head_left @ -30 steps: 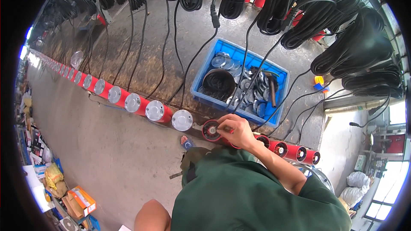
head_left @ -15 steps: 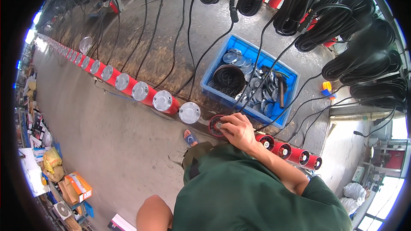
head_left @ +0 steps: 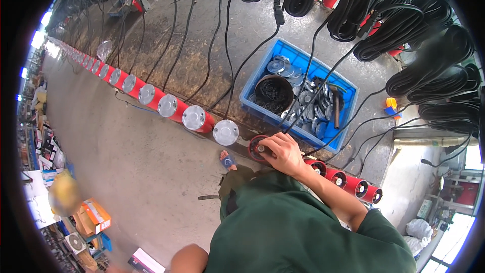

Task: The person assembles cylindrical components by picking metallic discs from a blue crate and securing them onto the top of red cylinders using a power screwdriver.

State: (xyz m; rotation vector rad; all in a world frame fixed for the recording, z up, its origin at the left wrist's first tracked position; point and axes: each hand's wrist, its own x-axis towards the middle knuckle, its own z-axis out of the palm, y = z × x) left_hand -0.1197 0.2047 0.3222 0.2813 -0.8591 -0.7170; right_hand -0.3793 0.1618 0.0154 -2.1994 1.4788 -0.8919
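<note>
My right hand [head_left: 285, 152] reaches to the open end of a red cylinder [head_left: 252, 144] at the bench's front edge. Its fingers are bent together by the small round metal hub [head_left: 261, 148] in the middle; what lies between the fingertips is hidden. To the left, several red cylinders in a row carry clear-silver round caps, the nearest cap [head_left: 226, 132] beside the one I touch. On the right stand several uncapped red cylinders [head_left: 361, 188] with dark insides. Only my bent left arm [head_left: 189, 259] shows at the lower edge; the left hand is outside the picture.
A blue bin [head_left: 246, 102] on the bench [head_left: 202, 30] holds metal discs, a round tub of black rings and a hammer-like tool [head_left: 336, 111]. Black cords run across the bench to coiled cable bundles [head_left: 419, 76]. Boxes [head_left: 93, 215] stand at far left.
The whole view has shifted slightly right. My right hand stays at the same cylinder, its fingers a little farther to the right of the hub, so more of the hub shows.
</note>
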